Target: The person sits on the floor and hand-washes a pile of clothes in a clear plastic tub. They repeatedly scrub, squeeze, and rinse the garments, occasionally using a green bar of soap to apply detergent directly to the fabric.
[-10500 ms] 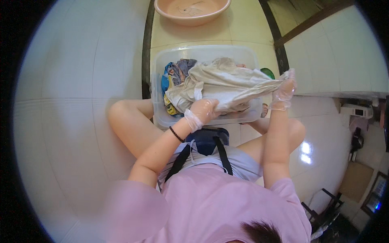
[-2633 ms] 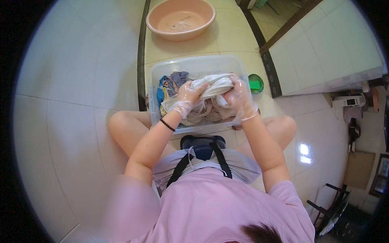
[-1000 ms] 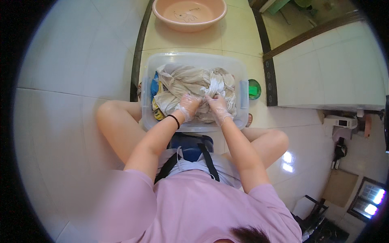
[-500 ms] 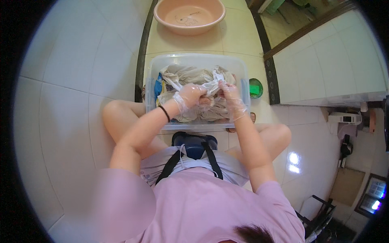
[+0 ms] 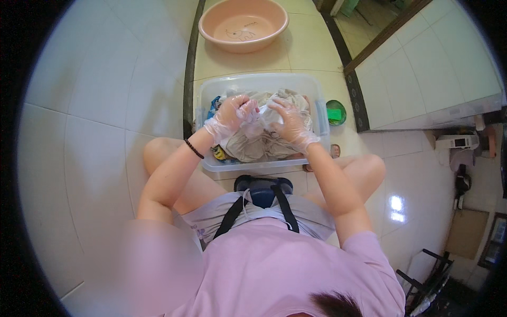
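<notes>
A clear plastic tub (image 5: 259, 79) stands on the floor between my knees, full of wet, bunched-up clothes (image 5: 248, 148), mostly whitish-grey, with blue and yellow pieces along the left side. Both my hands are in thin transparent gloves above it. My left hand (image 5: 230, 113) is closed in a fist around part of a white cloth (image 5: 255, 119). At the cloth's other side, my right hand (image 5: 289, 120) has its fingers stretched and spaced apart, the tips resting against the fabric. The garment's exact kind cannot be made out.
A pink basin (image 5: 244, 45) with an elephant drawing sits beyond the tub. Right of the tub is a round green dish (image 5: 336, 112) holding a bright green block. Tiled walls (image 5: 95, 132) rise on the left and right. A dark blue stool (image 5: 262, 193) is under me.
My left hand has moved left and up, and my right hand has loosened from its pinch, its fingers spreading over the white cloth. The view has shifted slightly.
</notes>
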Available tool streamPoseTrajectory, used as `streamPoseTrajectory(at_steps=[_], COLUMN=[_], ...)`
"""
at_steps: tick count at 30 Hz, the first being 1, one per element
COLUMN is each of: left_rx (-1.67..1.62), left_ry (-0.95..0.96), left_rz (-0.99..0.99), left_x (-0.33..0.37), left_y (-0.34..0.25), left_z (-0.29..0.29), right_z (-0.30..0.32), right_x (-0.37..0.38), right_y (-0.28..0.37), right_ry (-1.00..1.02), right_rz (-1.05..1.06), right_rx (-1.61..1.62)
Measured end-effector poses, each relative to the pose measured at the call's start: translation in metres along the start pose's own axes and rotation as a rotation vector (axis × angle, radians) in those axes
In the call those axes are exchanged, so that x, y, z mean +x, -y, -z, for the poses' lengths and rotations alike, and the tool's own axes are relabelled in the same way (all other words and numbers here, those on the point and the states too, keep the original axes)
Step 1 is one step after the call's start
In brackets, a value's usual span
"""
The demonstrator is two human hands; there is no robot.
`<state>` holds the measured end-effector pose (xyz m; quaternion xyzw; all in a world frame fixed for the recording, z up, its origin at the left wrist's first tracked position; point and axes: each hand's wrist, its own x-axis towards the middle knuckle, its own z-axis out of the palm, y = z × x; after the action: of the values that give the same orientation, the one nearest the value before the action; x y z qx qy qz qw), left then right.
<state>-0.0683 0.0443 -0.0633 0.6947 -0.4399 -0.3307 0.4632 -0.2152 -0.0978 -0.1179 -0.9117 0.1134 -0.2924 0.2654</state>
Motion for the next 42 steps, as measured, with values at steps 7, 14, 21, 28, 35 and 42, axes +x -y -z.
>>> streamPoseTrajectory(at_steps=[7,14,21,28,35,42], left_rx=[0.299,0.622,0.861,1.174,1.158,0.941], left_ry=[-0.131,-0.164,-0.219,-0.416,-0.285,0.041], left_rz=[-0.1,-0.242,-0.018,0.407,0.487,-0.116], left_x=[0.002,-0.007,-0.01,-0.03,-0.015,0.029], left_y=[-0.027,-0.011,0.038,0.076,0.052,0.011], left_z=[0.034,0.068,0.106,0.147,0.127,0.013], right_z=[0.04,0.143,0.228,0.303,0.33,0.283], right_x=[0.047,0.08,0.093,0.088,0.118,0.138], right_y=[0.024,-0.016,-0.051,-0.095,-0.046,0.036], right_ry=[0.517,0.1,-0.084,-0.316,-0.624,-0.579], right_rz=[-0.265,-0.087,-0.356,-0.357,-0.358,0.046], right_rx=[0.187,-0.26,-0.668,-0.934,-0.633,-0.305])
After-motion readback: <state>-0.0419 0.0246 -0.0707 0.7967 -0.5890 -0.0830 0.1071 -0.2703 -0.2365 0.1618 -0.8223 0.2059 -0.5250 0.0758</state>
